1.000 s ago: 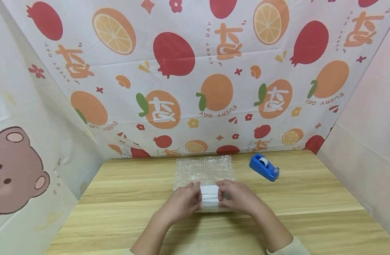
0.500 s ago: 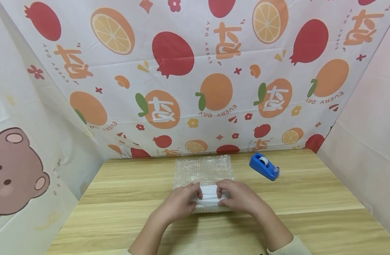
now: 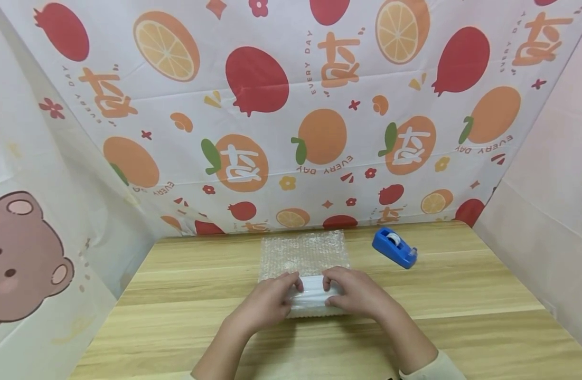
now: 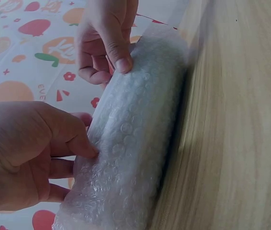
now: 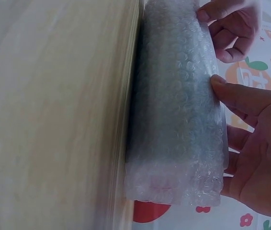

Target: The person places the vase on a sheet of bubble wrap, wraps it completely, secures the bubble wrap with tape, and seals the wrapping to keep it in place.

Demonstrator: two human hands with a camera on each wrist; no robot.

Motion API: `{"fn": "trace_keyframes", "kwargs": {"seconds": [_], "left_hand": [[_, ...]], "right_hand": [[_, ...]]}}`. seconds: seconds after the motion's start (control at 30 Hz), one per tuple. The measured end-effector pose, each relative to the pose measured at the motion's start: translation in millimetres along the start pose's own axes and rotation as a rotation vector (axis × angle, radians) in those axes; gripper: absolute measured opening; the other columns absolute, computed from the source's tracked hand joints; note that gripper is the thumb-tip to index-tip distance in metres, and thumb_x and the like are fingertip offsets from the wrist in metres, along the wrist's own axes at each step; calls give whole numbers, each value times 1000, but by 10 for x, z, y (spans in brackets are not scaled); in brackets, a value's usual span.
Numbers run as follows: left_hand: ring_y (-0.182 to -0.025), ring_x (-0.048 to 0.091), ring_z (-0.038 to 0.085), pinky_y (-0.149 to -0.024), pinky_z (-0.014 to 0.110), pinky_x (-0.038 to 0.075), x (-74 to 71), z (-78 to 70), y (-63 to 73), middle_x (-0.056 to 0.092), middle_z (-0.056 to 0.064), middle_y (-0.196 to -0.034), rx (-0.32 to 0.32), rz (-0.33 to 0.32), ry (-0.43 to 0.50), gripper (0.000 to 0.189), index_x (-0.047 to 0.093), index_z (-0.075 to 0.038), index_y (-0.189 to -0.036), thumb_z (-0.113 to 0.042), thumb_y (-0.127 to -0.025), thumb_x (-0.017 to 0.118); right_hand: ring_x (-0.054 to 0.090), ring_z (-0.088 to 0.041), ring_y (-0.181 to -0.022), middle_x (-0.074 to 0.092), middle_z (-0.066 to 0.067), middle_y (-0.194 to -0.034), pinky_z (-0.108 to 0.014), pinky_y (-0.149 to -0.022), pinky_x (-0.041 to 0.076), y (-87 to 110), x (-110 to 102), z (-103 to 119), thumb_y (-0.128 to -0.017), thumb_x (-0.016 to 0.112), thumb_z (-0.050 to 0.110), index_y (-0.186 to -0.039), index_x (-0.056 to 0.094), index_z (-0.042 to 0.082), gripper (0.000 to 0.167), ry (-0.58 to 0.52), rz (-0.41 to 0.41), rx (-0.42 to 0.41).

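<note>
A white, soft-looking bundle (image 3: 312, 291) lies partly rolled in clear bubble wrap (image 3: 305, 253), whose flat remainder stretches toward the back of the table. My left hand (image 3: 268, 302) grips the left part of the roll, thumb on the near side and fingers over the top. Toward the other end, my right hand (image 3: 355, 294) holds it the same way. Both wrist views show the near face of the bubble-wrapped roll (image 4: 130, 120), with each thumb pressed on its upper edge. In the right wrist view, loose wrap (image 5: 174, 184) extends past the bundle's end.
A blue tape dispenser (image 3: 394, 248) with a roll of tape stands at the back right of the wooden table (image 3: 200, 285). Behind the table hangs a fruit-print cloth (image 3: 291, 132). A pale cloth with a bear print (image 3: 25, 258) covers the left side.
My left hand has shifted slightly left along the roll and its fingers have spread a little, showing more of the white bundle. My right hand stays nearly in place.
</note>
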State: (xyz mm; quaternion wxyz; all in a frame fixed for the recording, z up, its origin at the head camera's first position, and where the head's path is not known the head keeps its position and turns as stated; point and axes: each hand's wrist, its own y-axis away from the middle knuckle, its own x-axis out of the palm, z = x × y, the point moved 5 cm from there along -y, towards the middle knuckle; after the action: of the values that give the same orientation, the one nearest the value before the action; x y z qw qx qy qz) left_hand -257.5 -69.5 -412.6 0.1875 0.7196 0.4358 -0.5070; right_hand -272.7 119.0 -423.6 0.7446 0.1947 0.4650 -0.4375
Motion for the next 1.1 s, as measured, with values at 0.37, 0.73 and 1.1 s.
{"fn": "trace_keyframes", "kwargs": {"seconds": [0.37, 0.73, 1.1], "left_hand": [[-99, 65, 23, -85, 41, 53, 49, 16, 8, 66, 2, -121, -1, -52, -22, 52, 59, -16, -125, -2, -76, 70], [-129, 54, 30, -106, 51, 43, 21, 22, 24, 58, 11, -139, -14, 33, -7, 53, 61, -15, -133, -4, -81, 66], [-126, 56, 23, -104, 48, 45, 8, 70, 46, 60, 5, -138, -36, 142, 71, 52, 60, -14, -135, -4, -84, 60]], "right_hand": [[58, -16, -115, 63, 6, -129, -45, -98, 49, 11, 26, -91, -87, 75, 29, -117, 61, 27, 34, -83, 6, 62], [56, -23, -126, 63, 1, -132, -50, -106, 43, 29, 15, -68, -88, 74, 27, -128, 63, 20, 42, -112, 19, 34], [56, -22, -127, 64, 2, -131, -49, -106, 43, 22, 27, -60, -91, 69, 34, -129, 65, 20, 41, -136, 72, 47]]}}
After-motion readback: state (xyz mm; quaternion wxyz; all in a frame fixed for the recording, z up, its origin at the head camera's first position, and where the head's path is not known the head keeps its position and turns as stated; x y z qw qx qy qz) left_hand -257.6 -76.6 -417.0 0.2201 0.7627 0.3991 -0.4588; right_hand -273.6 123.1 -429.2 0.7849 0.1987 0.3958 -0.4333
